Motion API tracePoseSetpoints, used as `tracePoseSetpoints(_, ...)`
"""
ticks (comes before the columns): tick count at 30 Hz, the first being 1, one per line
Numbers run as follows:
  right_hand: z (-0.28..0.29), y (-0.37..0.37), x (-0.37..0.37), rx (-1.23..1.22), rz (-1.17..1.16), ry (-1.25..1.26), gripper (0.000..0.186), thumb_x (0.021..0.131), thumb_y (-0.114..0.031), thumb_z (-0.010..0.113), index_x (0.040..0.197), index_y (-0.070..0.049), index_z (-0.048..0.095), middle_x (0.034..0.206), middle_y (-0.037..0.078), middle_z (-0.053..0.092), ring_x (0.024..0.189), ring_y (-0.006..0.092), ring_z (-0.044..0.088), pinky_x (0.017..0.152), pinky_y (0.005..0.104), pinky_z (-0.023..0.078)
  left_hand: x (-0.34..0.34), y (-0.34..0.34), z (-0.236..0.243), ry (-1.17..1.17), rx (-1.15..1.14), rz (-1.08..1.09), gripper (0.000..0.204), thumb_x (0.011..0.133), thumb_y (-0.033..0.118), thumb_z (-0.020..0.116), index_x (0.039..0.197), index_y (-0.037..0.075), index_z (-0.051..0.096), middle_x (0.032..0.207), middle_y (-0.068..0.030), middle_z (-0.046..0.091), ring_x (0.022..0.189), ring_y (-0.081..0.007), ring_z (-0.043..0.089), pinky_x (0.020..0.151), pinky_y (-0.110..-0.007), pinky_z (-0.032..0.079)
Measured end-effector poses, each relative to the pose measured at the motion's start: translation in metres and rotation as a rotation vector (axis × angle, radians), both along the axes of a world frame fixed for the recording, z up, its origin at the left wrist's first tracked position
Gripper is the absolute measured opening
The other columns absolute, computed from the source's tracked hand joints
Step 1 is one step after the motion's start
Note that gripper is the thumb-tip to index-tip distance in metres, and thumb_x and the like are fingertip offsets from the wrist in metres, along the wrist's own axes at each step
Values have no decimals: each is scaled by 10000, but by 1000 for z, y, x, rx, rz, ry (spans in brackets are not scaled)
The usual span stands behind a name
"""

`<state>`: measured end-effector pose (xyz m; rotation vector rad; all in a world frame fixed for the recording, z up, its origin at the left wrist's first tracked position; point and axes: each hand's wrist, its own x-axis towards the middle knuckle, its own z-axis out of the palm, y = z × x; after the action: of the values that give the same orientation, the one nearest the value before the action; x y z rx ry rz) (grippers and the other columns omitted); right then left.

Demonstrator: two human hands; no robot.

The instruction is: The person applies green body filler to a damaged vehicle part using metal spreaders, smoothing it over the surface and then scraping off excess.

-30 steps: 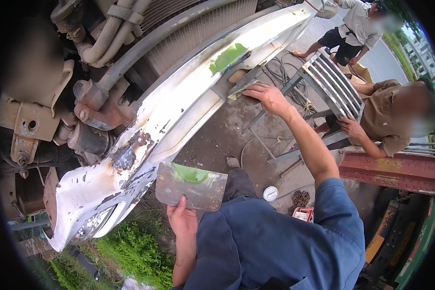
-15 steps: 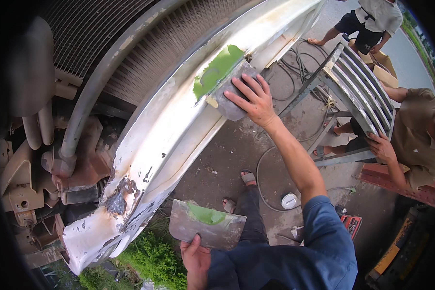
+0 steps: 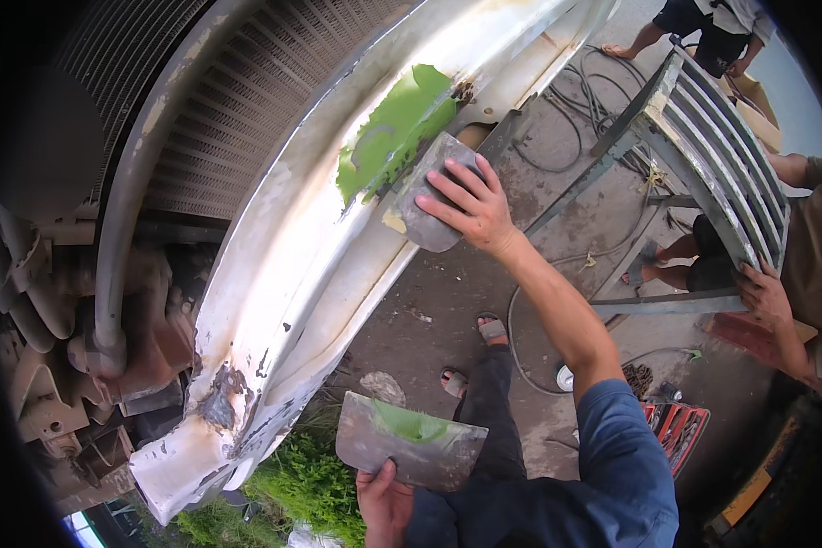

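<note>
Head view: your right hand (image 3: 478,210) lies over the grey spreader (image 3: 429,233), fingers laid across its upper face with slight gaps between them; the thumb is hidden. The spreader sits directly under those fingers, reaching out to the left and far side of them, just beside the green patch (image 3: 400,128) on the white bumper (image 3: 265,283). Whether its edge touches the bumper, you cannot tell from here.

Nearer, your left hand (image 3: 386,505) pinches the near edge of the grey plate (image 3: 365,443) — thumb on top, the fingers mostly out of sight beneath. The plate extends to the far side of that hand, and a smear of green putty (image 3: 411,423) lies along its far edge.

To the far right, a co-worker's hand (image 3: 765,294) rests on a slatted frame (image 3: 703,185). A red toolbox (image 3: 678,429) lies right of your sleeve (image 3: 616,420) — plants (image 3: 306,479) grow near left.
</note>
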<state>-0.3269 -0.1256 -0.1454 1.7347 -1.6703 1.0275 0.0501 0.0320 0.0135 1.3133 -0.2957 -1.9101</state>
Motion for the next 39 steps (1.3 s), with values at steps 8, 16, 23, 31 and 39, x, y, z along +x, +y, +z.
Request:
tracePoseSetpoints(8,63,6,-19,-137,-76,15,344,828,-203,571,1120,-338,691,1269,-30,612,1164,221,558,1108,470,304,1,0,1,-24,-4,-55,452,876,-58,563,1315,32,502,1267,-160,597,1154,-311,599,990,-499,494)
tracePoseSetpoints(16,82,8,-28,-13,-29,74,394,809,-150,566,1160,-298,669,1255,-18,606,1146,236,563,1048,460,376,-1,-1,3,-23,2,-66,438,878,-39,569,1305,49,520,1260,-135,613,1152,-288,604,1013,-478,479)
tracePoseSetpoints(23,39,21,-16,64,20,27,372,811,-172,567,1149,-290,668,1227,-28,619,1141,214,564,1046,460,377,-6,-5,3,0,-7,-86,425,882,-33,571,1299,38,520,1248,-135,618,1147,-288,607,1007,-484,484)
tracePoseSetpoints(31,115,16,-54,37,-3,150,444,736,-86,638,1140,-268,671,1208,-36,623,1133,222,564,1035,464,407,-2,-7,-1,23,-7,-88,426,884,-34,574,1301,28,512,1252,-148,614,1143,-287,612,996,-477,494)
tracePoseSetpoints(39,78,14,-31,19,-35,16,480,729,-89,605,1165,-283,660,1231,-32,609,1144,236,551,1041,461,388,-6,-10,-1,42,6,-87,421,882,-40,572,1294,22,519,1246,-155,616,1145,-291,611,1002,-475,497)
